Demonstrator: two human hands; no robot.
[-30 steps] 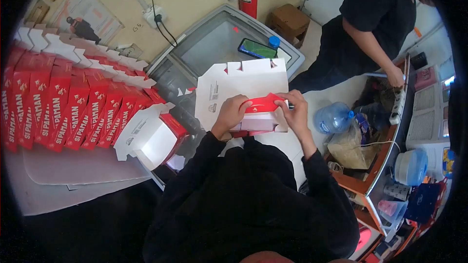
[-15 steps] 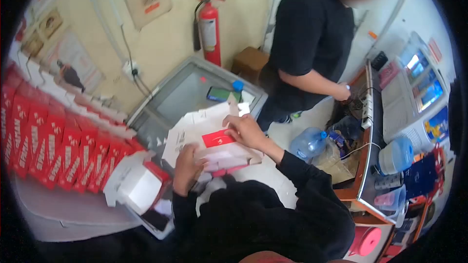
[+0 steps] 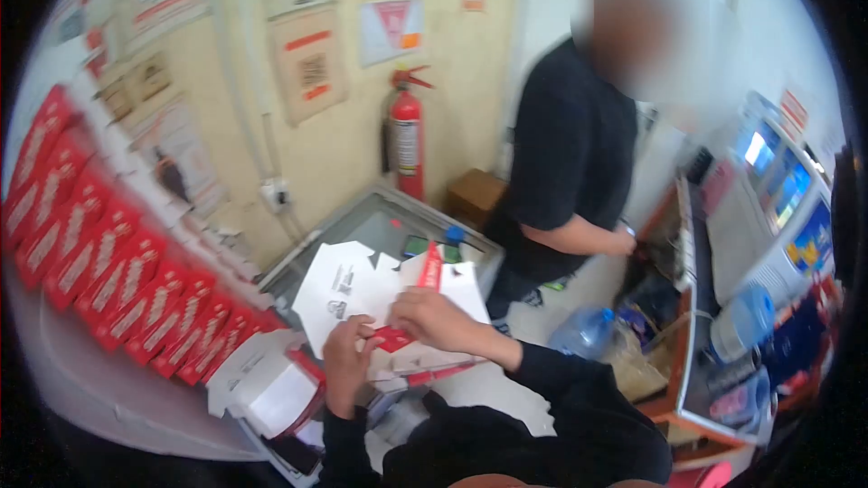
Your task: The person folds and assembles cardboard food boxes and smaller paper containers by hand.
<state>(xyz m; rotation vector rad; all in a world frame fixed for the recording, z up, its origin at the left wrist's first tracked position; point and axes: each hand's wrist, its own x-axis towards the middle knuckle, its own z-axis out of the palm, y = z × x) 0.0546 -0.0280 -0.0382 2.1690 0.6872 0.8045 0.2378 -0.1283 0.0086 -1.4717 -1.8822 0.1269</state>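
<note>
A partly folded cardboard box, white with printing and red panels, is held in front of my body over the glass-topped chest. My left hand grips its near left side, thumb and fingers bent at the edge. My right hand is closed on a red flap near the middle, with part of the red strip rising above my knuckles. The fingertips of both hands are close together, and the exact grip is partly hidden. Left of my left hand sits a formed white-and-red box.
Stacked red boxes line the left side. Beyond the box are the glass-topped chest, a phone and a fire extinguisher. A person in black stands ahead. At right are a large water bottle and a cluttered counter.
My view has tilted up. The box panels have been turned up, and a red strip now stands upright. My right hand has moved closer to my left and closed on the flap.
</note>
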